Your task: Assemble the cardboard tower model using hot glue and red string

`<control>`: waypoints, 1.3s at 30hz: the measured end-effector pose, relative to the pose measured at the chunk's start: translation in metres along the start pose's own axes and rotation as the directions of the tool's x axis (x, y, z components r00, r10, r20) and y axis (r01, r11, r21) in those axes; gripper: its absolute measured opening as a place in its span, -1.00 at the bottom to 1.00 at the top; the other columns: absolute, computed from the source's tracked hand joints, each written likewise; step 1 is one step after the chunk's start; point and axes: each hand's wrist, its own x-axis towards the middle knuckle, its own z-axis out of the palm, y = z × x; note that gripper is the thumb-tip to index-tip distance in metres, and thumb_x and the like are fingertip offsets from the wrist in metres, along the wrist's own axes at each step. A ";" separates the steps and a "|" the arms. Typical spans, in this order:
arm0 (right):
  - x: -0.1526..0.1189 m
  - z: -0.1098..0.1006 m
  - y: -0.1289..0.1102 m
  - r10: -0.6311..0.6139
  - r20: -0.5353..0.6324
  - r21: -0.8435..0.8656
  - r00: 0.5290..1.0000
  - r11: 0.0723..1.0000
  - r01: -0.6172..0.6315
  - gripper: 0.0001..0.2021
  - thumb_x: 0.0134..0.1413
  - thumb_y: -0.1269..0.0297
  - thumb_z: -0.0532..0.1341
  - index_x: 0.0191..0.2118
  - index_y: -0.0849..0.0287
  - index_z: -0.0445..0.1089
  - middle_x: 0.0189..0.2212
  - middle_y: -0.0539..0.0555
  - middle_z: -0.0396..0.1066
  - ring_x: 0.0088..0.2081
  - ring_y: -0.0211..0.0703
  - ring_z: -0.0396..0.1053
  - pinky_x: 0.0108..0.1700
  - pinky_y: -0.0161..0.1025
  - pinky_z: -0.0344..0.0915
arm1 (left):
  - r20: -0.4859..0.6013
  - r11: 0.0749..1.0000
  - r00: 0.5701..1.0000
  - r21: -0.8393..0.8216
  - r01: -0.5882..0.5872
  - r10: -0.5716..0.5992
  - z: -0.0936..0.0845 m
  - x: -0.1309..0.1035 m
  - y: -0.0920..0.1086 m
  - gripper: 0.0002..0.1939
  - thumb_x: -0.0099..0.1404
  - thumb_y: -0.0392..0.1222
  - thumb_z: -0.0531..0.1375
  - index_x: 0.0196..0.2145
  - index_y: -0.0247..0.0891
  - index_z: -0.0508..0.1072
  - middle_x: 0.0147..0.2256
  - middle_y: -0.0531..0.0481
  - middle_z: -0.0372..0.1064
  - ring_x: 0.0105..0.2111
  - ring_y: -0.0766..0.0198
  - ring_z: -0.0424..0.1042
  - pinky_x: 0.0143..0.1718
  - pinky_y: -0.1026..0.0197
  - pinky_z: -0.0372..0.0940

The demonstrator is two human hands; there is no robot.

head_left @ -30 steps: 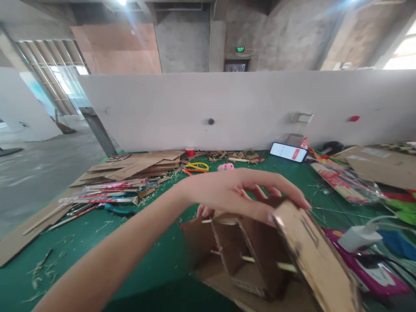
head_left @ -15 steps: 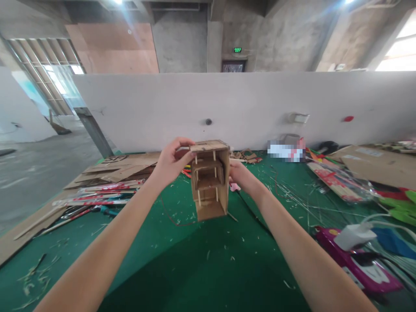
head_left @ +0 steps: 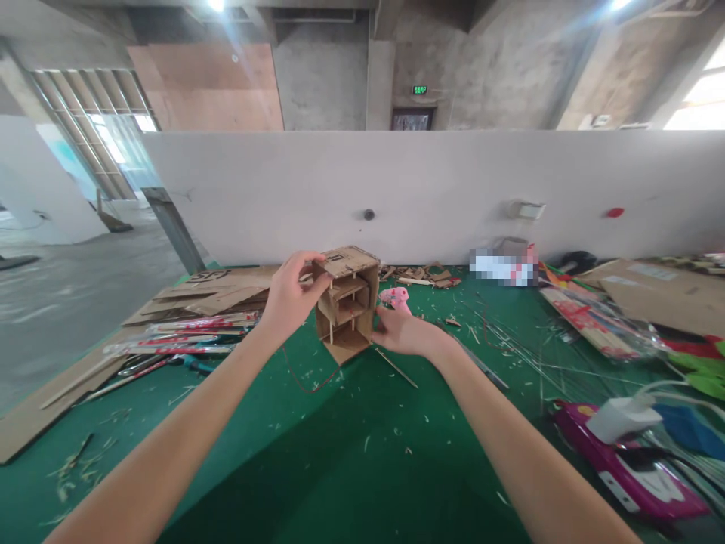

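A small cardboard box (head_left: 347,310), open at the front with inner shelves and thin wooden sticks as posts, stands upright and turned at an angle on the green tabletop (head_left: 340,453). My left hand (head_left: 295,291) pinches its top left edge, thumb in front and fingers on top. Low on its right wall, my right hand (head_left: 399,330) holds the box with bent fingers, partly hidden. A pink glue gun (head_left: 395,298) lies just behind my right hand. One thin stick (head_left: 396,368) rests in front of the box.
Flat cardboard pieces (head_left: 209,291) and wrapped stick bundles (head_left: 192,332) lie to the left. On the right are a magenta power strip (head_left: 634,461) with plugs and a packet of sticks (head_left: 589,321). A white partition (head_left: 430,189) bounds the far side.
The box has moved left and down and turned, showing more of its top and right wall. My right hand has slid lower, and the glue gun shows more fully.
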 end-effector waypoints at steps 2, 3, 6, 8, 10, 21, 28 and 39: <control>-0.003 0.008 -0.004 0.056 0.136 -0.070 0.989 0.996 -0.047 -0.78 -0.08 0.20 0.36 -0.29 0.18 0.46 -0.36 0.18 0.51 -0.32 0.04 0.49 -0.31 -0.17 0.34 | -0.002 1.000 1.000 -0.006 0.023 -0.023 0.000 -0.003 -0.002 -0.72 0.28 -0.16 0.19 -0.05 -0.20 0.35 -0.05 -0.09 0.38 -0.13 0.21 0.46 -0.29 0.27 0.43; -0.006 0.012 -0.006 0.078 0.176 -0.096 0.981 0.993 -0.062 -0.80 -0.11 0.25 0.37 -0.30 0.19 0.47 -0.33 0.21 0.52 -0.31 0.07 0.50 -0.32 -0.15 0.34 | 0.002 0.999 0.999 -0.013 0.035 -0.035 0.001 -0.005 -0.003 -0.68 0.30 -0.14 0.18 -0.01 -0.19 0.32 -0.02 -0.11 0.36 -0.12 0.20 0.46 -0.28 0.25 0.43; -0.014 0.018 -0.008 0.124 0.192 -0.163 0.974 0.982 -0.093 -0.79 -0.02 0.49 0.26 -0.19 0.22 0.46 -0.23 0.29 0.52 -0.21 0.13 0.52 -0.26 -0.10 0.36 | 0.032 0.998 0.998 -0.034 0.056 -0.055 0.003 -0.015 -0.006 -0.53 0.32 -0.11 0.17 0.15 -0.15 0.20 0.11 -0.18 0.26 -0.02 0.14 0.42 -0.17 0.16 0.44; -0.018 0.018 -0.008 0.153 0.177 -0.196 0.972 0.973 -0.118 -0.72 0.01 0.59 0.18 -0.13 0.25 0.45 -0.19 0.33 0.51 -0.13 0.17 0.50 -0.20 -0.06 0.35 | 0.055 0.997 0.997 -0.056 0.059 -0.056 0.005 -0.022 -0.007 -0.47 0.33 -0.11 0.16 0.21 -0.11 0.13 0.16 -0.19 0.21 0.03 0.12 0.39 -0.11 0.13 0.43; -0.021 0.017 -0.008 0.197 0.164 -0.223 0.967 0.962 -0.159 -0.70 0.00 0.63 0.16 -0.15 0.27 0.45 -0.19 0.36 0.51 -0.11 0.21 0.49 -0.20 -0.03 0.36 | 0.074 0.993 0.995 -0.093 0.079 -0.072 0.005 -0.027 -0.008 -0.46 0.36 -0.10 0.13 0.24 -0.07 0.08 0.18 -0.18 0.19 0.04 0.13 0.39 -0.12 0.15 0.43; -0.012 0.036 -0.006 0.034 -0.273 0.310 0.961 0.949 0.054 -0.60 0.23 0.30 0.09 0.16 0.24 0.15 0.02 0.27 0.41 0.01 -0.02 0.40 -0.02 -0.18 0.29 | -0.083 0.976 0.988 0.164 0.146 -0.133 0.014 -0.067 -0.013 -0.39 0.29 0.03 0.18 0.20 -0.25 0.11 0.12 -0.30 0.13 0.07 0.00 0.30 -0.05 -0.01 0.37; -0.004 0.062 -0.001 0.021 -0.343 0.355 0.939 0.929 0.109 -0.88 0.29 0.33 0.04 -0.15 0.20 0.26 -0.30 0.16 0.50 -0.22 -0.04 0.47 -0.22 -0.25 0.25 | 0.171 0.924 0.939 0.300 0.238 -0.298 0.022 -0.094 -0.019 -0.74 0.34 -0.05 0.08 -0.12 -0.24 0.38 -0.19 -0.11 0.47 -0.23 0.12 0.48 -0.19 0.12 0.36; -0.008 0.068 0.001 0.069 -0.470 0.275 0.880 0.959 0.072 -0.88 0.28 0.22 0.07 -0.22 0.15 0.23 -0.35 0.10 0.45 -0.28 -0.07 0.42 -0.27 -0.26 0.23 | 0.229 0.927 0.921 0.280 0.248 -0.316 0.027 -0.088 -0.035 -0.80 0.30 -0.11 0.06 -0.33 -0.21 0.44 -0.35 -0.01 0.53 -0.35 0.17 0.51 -0.29 0.22 0.34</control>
